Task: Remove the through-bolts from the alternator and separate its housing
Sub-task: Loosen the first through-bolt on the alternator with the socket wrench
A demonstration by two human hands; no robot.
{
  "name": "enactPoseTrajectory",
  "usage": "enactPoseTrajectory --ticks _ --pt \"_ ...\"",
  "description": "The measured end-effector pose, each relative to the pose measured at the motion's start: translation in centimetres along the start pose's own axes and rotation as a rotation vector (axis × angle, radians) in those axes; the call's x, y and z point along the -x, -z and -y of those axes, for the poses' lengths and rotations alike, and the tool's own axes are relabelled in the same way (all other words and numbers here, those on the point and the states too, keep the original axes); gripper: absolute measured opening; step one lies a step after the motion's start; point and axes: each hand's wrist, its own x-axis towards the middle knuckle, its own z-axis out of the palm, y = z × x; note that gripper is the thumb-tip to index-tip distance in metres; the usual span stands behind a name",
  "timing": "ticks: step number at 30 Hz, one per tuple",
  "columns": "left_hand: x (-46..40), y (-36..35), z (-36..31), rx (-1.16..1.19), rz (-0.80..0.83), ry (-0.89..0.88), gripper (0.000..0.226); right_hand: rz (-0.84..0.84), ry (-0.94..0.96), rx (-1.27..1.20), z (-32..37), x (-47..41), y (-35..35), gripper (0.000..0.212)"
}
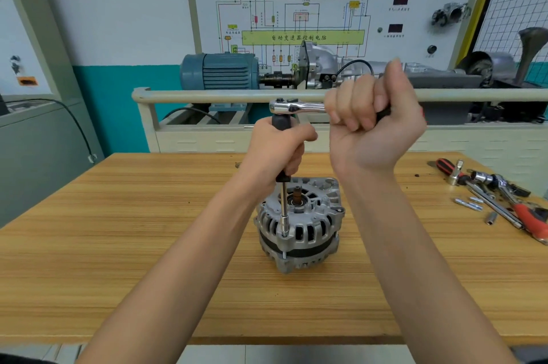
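A silver alternator (299, 224) stands upright on the wooden table (118, 245). A long extension bar with a socket (284, 215) stands vertically on a through-bolt at the housing's front left edge. My left hand (278, 150) grips the black handle of that extension just above the alternator. A chrome ratchet (292, 106) sits on top of the extension. My right hand (375, 123) is curled around the ratchet's handle, out to the right. The bolt head itself is hidden by the socket.
Loose tools lie at the table's right end: a red-handled screwdriver (444, 166), sockets, wrenches, red-handled pliers (530, 216) and some removed bolts (470, 203). Behind the table stands a training rig with a blue motor (219, 71) and a rail (225, 95).
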Motion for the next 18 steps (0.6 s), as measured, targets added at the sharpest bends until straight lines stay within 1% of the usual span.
enactPoseTrajectory --ticks 3,5,6,8,10,12,14,16,18 --pt "-0.1 1.3 -0.4 0.053 0.280 0.012 0.043 -0.174 -0.308 -0.267 0.2 -2.0 1.8 0.052" --pt "-0.1 1.5 -0.5 0.106 0.437 0.034 0.041 -0.260 -0.447 -0.482 -0.2 -2.9 2.8 0.053" --pt "-0.1 1.4 -0.5 0.125 0.468 0.039 0.042 -0.282 -0.473 -0.546 -0.4 -3.0 3.0 0.052" --pt "-0.2 1.2 -0.3 0.152 0.465 0.043 0.045 -0.299 -0.452 -0.559 -0.6 -3.0 3.1 0.050" --pt "-0.2 1.1 -0.2 0.161 0.400 0.047 0.050 -0.309 -0.383 -0.474 -0.4 -2.5 2.6 0.052" --pt "-0.3 0.9 -0.1 0.135 0.255 0.049 0.056 -0.276 -0.265 -0.308 -0.3 -1.6 1.7 0.054" --pt "-0.3 0.2 0.0 0.094 0.075 0.045 0.053 -0.173 -0.080 -0.111 -0.5 -0.3 0.4 0.050" --pt "-0.2 -0.5 0.0 0.050 -0.081 0.028 0.046 -0.053 0.141 0.054 -1.1 1.1 -0.9 0.039" --pt "-0.2 -1.0 0.2 0.024 -0.178 -0.005 0.044 0.012 0.272 0.161 -1.5 1.9 -1.7 0.031"
